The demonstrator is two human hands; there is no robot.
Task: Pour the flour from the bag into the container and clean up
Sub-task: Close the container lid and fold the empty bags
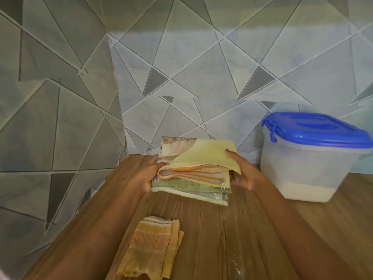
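The flour bag [203, 156] is yellow with an orange zip edge, folded flat into a thick rectangle at the back of the wooden counter [212, 229]. My left hand [150, 174] grips its left edge and my right hand [241, 172] grips its right edge, thumb on top. The bag's near edge rests on the counter. To the right stands the container [308, 168], translucent plastic with a blue lid [316, 128] closed on it and a layer of white flour in its bottom.
A folded orange and yellow cloth [153, 247] lies on the counter near me, left of centre. Specks of flour [236, 265] dot the wood at the lower right. Tiled walls [181, 67] close the counter at the back and the left.
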